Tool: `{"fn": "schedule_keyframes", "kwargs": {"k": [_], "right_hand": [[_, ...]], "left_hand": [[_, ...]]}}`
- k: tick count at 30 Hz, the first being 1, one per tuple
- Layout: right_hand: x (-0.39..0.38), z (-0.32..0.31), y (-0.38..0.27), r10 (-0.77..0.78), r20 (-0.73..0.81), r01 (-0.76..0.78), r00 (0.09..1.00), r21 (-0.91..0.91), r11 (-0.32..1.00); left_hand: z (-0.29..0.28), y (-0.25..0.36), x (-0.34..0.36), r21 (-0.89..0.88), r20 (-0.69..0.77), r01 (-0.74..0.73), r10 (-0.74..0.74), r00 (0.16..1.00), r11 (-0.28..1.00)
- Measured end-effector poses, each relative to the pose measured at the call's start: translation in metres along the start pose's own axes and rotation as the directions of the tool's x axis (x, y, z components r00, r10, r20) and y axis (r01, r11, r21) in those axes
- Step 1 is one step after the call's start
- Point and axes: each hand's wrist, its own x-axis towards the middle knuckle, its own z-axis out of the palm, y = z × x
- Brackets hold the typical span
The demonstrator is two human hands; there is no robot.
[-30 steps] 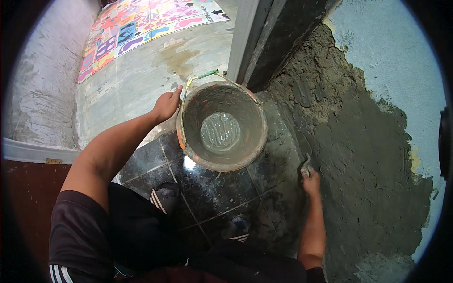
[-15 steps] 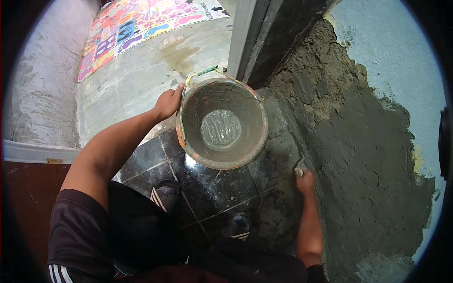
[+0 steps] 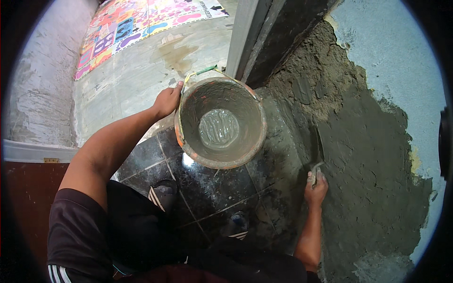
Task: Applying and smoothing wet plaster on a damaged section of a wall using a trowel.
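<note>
My left hand (image 3: 168, 100) is closed on the left rim of an orange bucket (image 3: 257, 137), by its handle. Wet grey mortar (image 3: 218, 128) lies in the bucket's bottom, and its inner walls are coated with it. Closed round the handle of a trowel (image 3: 319, 144) is my right hand (image 3: 316, 186). The trowel's narrow blade, seen nearly edge-on, lies against the lower part of the wall, where wet grey plaster (image 3: 365, 151) covers a large patch. Higher up toward the door frame the plaster is rougher and browner (image 3: 316, 70).
A dark door frame (image 3: 269, 42) stands just beyond the bucket. Pale blue paint (image 3: 396, 52) borders the plaster. Dark tiles (image 3: 207, 188) lie under my sandalled feet (image 3: 163, 193). A colourful printed mat (image 3: 151, 23) and a brown wet stain (image 3: 177, 56) are on the grey floor ahead.
My right hand and the trowel have moved right, from the wall's foot onto the plaster, and the blade now shows more clearly. My left hand stays on the bucket's rim.
</note>
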Motion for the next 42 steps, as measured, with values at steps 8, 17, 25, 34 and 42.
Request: {"fn": "schedule_keyframes", "kwargs": {"k": [8, 17, 25, 34, 42], "right_hand": [[-0.004, 0.000, -0.066, -0.050, 0.252, -0.102, 0.966, 0.557, 0.825], [0.000, -0.010, -0.134, -0.235, 0.796, -0.752, 0.558, 0.605, 0.261], [0.032, -0.032, -0.090, -0.263, 0.913, -0.812, 0.311, 0.399, 0.425], [0.007, -0.116, -0.021, -0.071, 0.948, -0.868, 0.311, 0.314, 0.385], [-0.005, -0.067, -0.049, -0.220, 0.459, 0.018, 0.861, 0.405, 0.914]], "left_hand": [[0.008, 0.012, -0.007, -0.082, 0.074, -0.041, 0.047, 0.996, 0.996], [0.025, 0.048, -0.027, -0.165, -0.051, -0.248, 0.243, 0.969, 0.955], [0.031, 0.097, -0.055, -0.158, -0.047, -0.325, 0.321, 0.946, 0.932], [0.033, 0.100, -0.046, -0.192, -0.022, -0.258, 0.259, 0.966, 0.947], [0.031, 0.102, -0.041, -0.175, 0.012, -0.220, 0.225, 0.974, 0.960]]}}
